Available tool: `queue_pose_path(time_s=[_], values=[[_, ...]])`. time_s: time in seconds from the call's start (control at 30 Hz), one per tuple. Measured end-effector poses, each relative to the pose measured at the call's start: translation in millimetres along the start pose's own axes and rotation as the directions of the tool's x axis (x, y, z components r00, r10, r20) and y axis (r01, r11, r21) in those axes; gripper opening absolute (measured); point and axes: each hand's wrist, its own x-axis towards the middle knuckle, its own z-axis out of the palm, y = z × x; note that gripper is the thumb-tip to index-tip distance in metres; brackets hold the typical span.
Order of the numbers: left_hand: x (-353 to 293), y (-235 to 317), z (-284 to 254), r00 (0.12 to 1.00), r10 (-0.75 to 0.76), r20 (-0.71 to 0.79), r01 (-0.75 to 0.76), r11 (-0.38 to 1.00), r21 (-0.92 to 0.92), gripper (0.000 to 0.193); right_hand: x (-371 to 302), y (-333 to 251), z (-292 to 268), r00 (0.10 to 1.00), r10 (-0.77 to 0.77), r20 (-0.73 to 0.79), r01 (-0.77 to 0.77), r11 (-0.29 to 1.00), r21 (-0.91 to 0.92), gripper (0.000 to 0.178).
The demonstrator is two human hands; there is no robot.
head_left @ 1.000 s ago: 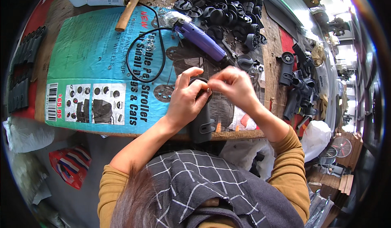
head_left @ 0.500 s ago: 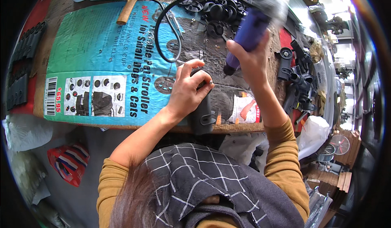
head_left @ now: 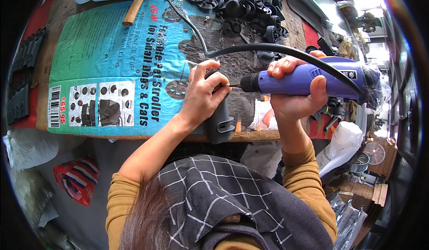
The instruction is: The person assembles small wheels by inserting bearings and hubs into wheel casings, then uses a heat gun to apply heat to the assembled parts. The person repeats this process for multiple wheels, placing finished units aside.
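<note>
"What floor do we have here?"

"We see plain grey floor (head_left: pixel 107 155) at the lower left, in front of the table (head_left: pixel 250 136)."

"And the top of it?"

"Ours has a worn wooden top (head_left: pixel 62 20), with red surfaces (head_left: pixel 33 111) showing along its left and right sides."

"Where is our light?"

"We get bright white light (head_left: pixel 379 13) at the upper right, near a dark framework (head_left: pixel 407 71) whose details we cannot make out."
</note>
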Motion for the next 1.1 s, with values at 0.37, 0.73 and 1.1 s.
queue_pose_path(time_s=[0.37, 0.73, 1.1], values=[[0, 0, 0, 1.0, 0.018, -0.006, -0.018, 1.0, 0.011, 0.017, -1, 3, 0, 0.999, -0.03, 0.03, 0.029, 0.999, 0.027, 0.061], [0, -5, -1, 0.999, -0.021, 0.037, 0.024, 0.997, -0.075, 0.022, -14, 6, 14, 0.988, -0.066, 0.139, 0.084, 0.988, -0.128, 0.064], [0, -6, -1, 1.0, -0.025, -0.006, 0.025, 0.996, -0.086, 0.026, -20, 3, 26, 0.971, -0.01, 0.24, 0.083, 0.952, -0.294, 0.066]])
